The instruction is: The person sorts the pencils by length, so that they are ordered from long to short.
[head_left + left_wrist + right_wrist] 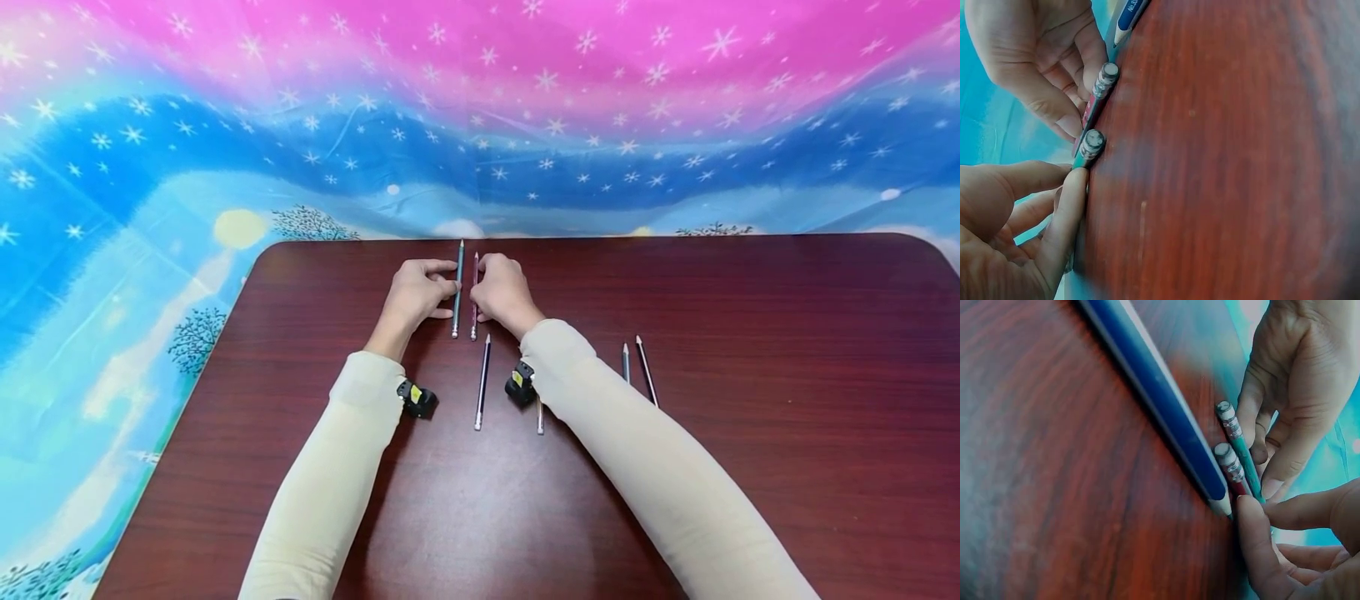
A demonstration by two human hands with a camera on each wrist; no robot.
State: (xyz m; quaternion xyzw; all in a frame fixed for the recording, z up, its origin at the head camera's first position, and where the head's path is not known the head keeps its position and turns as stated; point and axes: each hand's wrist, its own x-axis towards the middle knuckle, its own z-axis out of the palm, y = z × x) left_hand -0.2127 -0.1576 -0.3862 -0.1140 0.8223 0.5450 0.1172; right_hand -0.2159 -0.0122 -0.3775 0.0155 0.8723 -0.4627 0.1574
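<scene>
A green pencil (458, 292) and a red pencil (475, 300) lie side by side near the table's far edge, tips pointing away and eraser ends toward me. My left hand (420, 290) holds the green pencil between thumb and fingers from its left side. From the right, my right hand (504, 287) pinches the red pencil. Both eraser ends show in the left wrist view, the green one (1092, 144) below the red one (1107, 76). A dark blue pencil (483, 383) lies closer to me, its tip near the red pencil's eraser end.
Under my right forearm lies another pencil (540, 417), mostly hidden. Farther right are a bluish pencil (626, 365) and a dark pencil (646, 371), both partly covered by the sleeve. A snowflake-patterned cloth (480, 125) hangs behind the brown table (787, 417).
</scene>
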